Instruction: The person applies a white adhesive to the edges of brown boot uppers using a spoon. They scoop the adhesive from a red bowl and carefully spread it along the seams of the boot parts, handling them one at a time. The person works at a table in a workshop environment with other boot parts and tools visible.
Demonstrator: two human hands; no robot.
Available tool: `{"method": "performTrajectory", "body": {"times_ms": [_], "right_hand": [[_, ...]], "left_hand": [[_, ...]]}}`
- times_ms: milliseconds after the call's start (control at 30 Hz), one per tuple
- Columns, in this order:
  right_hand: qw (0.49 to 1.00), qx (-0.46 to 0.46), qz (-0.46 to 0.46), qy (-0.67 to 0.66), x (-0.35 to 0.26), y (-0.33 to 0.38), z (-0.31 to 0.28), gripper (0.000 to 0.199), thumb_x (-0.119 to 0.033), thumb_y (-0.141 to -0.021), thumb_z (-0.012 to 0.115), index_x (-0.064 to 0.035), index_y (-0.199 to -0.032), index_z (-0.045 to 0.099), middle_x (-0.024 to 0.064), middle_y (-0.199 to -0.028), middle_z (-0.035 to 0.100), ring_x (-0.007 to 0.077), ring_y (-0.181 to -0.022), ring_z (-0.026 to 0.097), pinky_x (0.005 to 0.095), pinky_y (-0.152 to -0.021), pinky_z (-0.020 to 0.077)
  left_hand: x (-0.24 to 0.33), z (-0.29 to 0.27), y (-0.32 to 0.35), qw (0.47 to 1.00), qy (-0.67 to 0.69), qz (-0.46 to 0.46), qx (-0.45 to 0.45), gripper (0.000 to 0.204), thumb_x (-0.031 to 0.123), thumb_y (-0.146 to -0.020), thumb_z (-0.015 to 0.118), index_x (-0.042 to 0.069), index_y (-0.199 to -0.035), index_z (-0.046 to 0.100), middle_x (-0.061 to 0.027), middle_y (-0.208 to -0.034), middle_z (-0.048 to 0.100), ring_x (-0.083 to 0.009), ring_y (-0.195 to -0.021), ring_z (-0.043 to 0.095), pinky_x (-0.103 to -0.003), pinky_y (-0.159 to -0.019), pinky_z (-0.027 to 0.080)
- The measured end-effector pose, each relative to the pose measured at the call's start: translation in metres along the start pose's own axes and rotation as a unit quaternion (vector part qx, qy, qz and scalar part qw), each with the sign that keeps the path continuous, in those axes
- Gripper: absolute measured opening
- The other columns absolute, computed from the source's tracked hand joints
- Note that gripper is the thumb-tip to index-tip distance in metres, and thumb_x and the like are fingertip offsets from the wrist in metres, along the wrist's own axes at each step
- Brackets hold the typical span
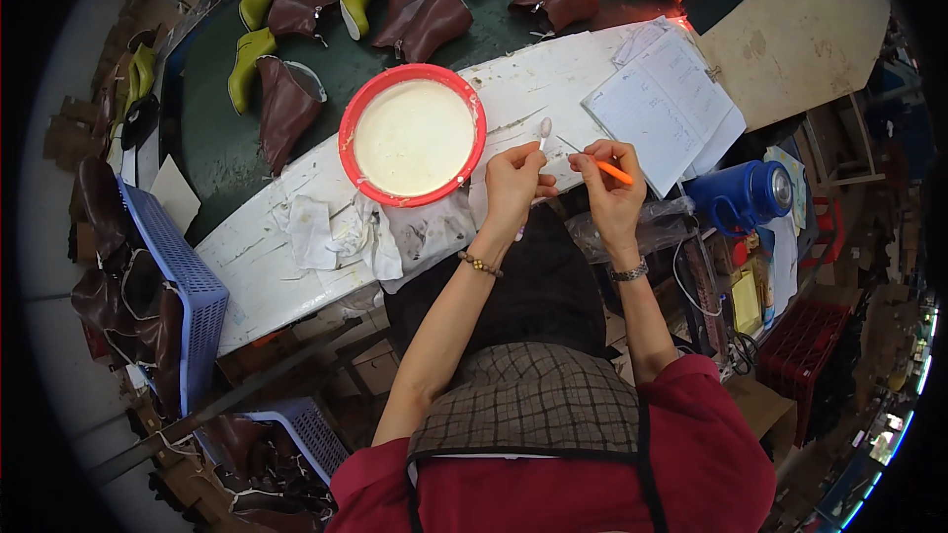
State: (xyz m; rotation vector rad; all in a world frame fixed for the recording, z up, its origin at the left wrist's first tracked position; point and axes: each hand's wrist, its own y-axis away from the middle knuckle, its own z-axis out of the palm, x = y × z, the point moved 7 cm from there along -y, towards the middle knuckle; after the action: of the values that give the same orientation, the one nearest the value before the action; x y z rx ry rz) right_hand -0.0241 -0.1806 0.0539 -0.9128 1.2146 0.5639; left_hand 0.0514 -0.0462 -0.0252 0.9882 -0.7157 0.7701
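My left hand (513, 186) is closed around a toothbrush-like brush (545, 126), its whitish head pointing away from me and its handle end showing below the fingers. Beside it, my right hand (614, 199) grips an orange-handled tool (614, 173) with a thin metal shaft; I cannot tell whether it is an awl or a small screwdriver. The shaft points toward the brush, apart from it. Left of my hands, a red basin (347, 138) of cream-coloured liquid sits on the white worktop (267, 281).
Crumpled white rags (314, 235) lie before the basin. An open notebook (657, 99) and a blue jug (736, 199) are at right. Brown boots (420, 5) and yellow-green shoe lasts (247, 69) stand on the dark green surface beyond. A blue crate (202, 286) holds boots at left.
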Motion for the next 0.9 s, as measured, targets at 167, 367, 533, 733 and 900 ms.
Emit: {"method": "performTrajectory", "body": {"times_ms": [167,367,533,733,900], "right_hand": [[0.982,-0.044,-0.112,0.146,-0.002,-0.002,0.008,0.015,0.005,-0.087,0.073,-0.0002,-0.091,0.059,0.0073,-0.091,0.065,0.0156,-0.080,0.063,0.0273,-0.073,0.0514],[0.959,-0.084,-0.157,0.220,-0.007,0.002,0.016,0.019,0.007,-0.083,0.072,-0.0027,-0.093,0.060,0.0094,-0.091,0.064,0.0237,-0.078,0.065,0.0310,-0.069,0.0520],[0.932,-0.132,-0.177,0.288,-0.013,0.008,0.028,0.022,0.007,-0.078,0.071,-0.0039,-0.094,0.062,0.0103,-0.095,0.063,0.0298,-0.080,0.066,0.0367,-0.068,0.0539],[0.898,-0.138,-0.236,0.345,-0.001,0.008,0.037,0.020,0.006,-0.079,0.072,-0.0042,-0.094,0.062,0.0117,-0.097,0.064,0.0306,-0.085,0.068,0.0367,-0.069,0.0550],[0.878,-0.106,-0.281,0.372,-0.005,0.005,0.037,0.018,0.007,-0.077,0.068,-0.0039,-0.089,0.059,0.0125,-0.090,0.059,0.0326,-0.080,0.064,0.0400,-0.067,0.0529]], "left_hand": [[-0.003,0.000,-0.003,1.000,-0.018,-0.006,0.007,0.039,0.007,-0.096,0.063,-0.015,-0.128,0.058,-0.0145,-0.096,0.068,-0.0174,-0.068,0.068,-0.029,-0.054,0.061],[-0.005,0.002,-0.004,0.999,-0.036,0.005,0.005,0.035,0.006,-0.097,0.061,-0.014,-0.126,0.060,-0.0132,-0.092,0.070,-0.0141,-0.066,0.065,-0.027,-0.056,0.061],[-0.006,0.004,-0.004,0.998,-0.060,0.015,0.005,0.032,0.007,-0.099,0.060,-0.012,-0.125,0.063,-0.0092,-0.086,0.069,-0.0111,-0.062,0.061,-0.024,-0.051,0.052],[-0.003,0.003,-0.004,0.988,-0.133,0.062,0.040,0.033,0.008,-0.101,0.058,-0.009,-0.129,0.063,-0.0042,-0.079,0.066,-0.0061,-0.056,0.053,-0.023,-0.046,0.038],[-0.007,0.005,-0.008,0.985,-0.148,0.092,-0.005,0.035,0.009,-0.100,0.058,-0.008,-0.131,0.062,-0.0027,-0.079,0.064,-0.0055,-0.058,0.052,-0.022,-0.047,0.042]]}}
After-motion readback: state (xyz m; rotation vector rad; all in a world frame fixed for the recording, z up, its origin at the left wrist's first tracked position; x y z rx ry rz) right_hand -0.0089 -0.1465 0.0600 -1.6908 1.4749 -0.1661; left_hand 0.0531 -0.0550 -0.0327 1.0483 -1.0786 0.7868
